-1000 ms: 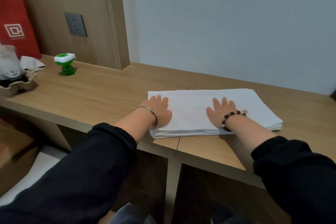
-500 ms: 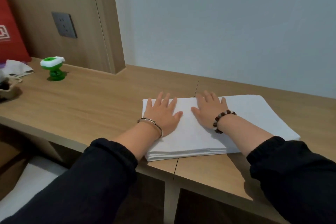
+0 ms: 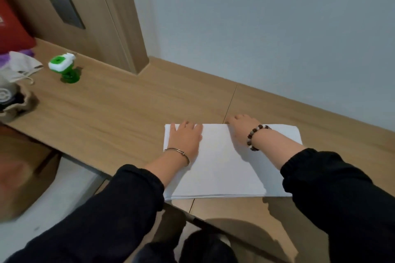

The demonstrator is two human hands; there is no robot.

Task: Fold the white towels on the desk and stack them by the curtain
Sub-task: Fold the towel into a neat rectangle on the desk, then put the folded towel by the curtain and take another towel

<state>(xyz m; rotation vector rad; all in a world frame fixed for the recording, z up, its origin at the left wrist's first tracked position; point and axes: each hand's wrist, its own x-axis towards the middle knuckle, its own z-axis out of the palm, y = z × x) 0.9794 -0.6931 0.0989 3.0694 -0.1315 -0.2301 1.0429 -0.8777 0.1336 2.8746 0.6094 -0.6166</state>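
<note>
Your left hand lies flat, fingers straight, on the folded white towel at the front edge of the desk, your right hand is at its far edge, grip unclear; the towel seems soft and light, so lift it from under both short sides.

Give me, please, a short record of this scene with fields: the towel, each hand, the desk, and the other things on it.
towel: white towel, folded flat, layered edge toward the person, near the desk's front edge
left: left hand lies flat on the towel's left part, fingers straight
right: right hand at the towel's far edge, fingers bent there; whether they pinch it cannot be told
desk: wooden desk
others: green and white gadget far left; red bag beyond it
curtain: not in view
</note>
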